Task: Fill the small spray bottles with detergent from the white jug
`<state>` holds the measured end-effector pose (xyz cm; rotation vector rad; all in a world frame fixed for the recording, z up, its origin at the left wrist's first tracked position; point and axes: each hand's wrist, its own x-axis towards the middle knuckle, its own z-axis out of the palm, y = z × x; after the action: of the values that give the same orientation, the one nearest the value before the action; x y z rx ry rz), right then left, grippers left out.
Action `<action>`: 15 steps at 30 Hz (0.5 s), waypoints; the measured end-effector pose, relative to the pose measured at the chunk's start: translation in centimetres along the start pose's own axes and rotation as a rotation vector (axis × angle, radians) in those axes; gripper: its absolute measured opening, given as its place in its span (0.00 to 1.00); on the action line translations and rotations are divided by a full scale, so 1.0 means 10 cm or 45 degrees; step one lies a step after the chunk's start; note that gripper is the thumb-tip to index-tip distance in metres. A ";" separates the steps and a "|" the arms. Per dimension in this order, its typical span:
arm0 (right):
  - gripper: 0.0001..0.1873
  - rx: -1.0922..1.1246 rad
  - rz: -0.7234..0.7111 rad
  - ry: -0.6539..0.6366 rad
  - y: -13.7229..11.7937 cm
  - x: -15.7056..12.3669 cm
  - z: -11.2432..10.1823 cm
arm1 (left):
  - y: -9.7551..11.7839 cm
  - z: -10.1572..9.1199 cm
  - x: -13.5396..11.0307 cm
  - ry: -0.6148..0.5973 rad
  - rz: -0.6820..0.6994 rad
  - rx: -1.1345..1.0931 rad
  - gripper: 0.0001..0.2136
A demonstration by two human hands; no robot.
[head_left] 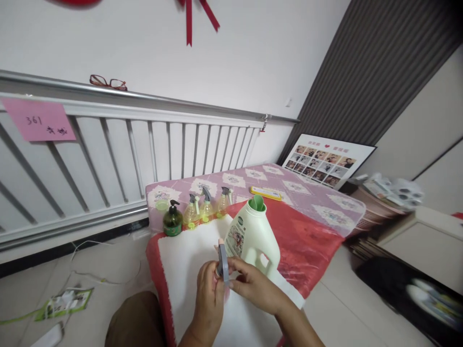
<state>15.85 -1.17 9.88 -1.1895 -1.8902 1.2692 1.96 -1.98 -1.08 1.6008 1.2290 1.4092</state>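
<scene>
The left hand [211, 287] and right hand [255, 285] both grasp a grey spray head [223, 260] — upright between their fingers; a pale jug [258, 236] stands just beyond the right hand; three spray bottles [206, 211] stand on the desk [318, 193], beyond the left.

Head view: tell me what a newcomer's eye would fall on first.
Likely the big pale jug near the picture's middle, with the bright red sheet spreading to its right. Next, the left hand and right hand in front, holding a grey piece. The pink note on the radiator, far left, also stands out.
</scene>
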 end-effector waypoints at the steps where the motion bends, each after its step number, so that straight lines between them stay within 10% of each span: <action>1: 0.16 0.022 -0.027 0.041 0.04 0.00 0.04 | -0.01 0.00 0.00 -0.018 -0.001 -0.017 0.14; 15: 0.07 -0.029 -0.047 0.418 0.16 0.03 0.36 | -0.11 -0.04 -0.10 -0.033 -0.174 0.018 0.24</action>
<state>13.37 -2.14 6.97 -1.2810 -1.6808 0.9668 1.32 -2.58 -2.35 1.5098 1.3097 1.2938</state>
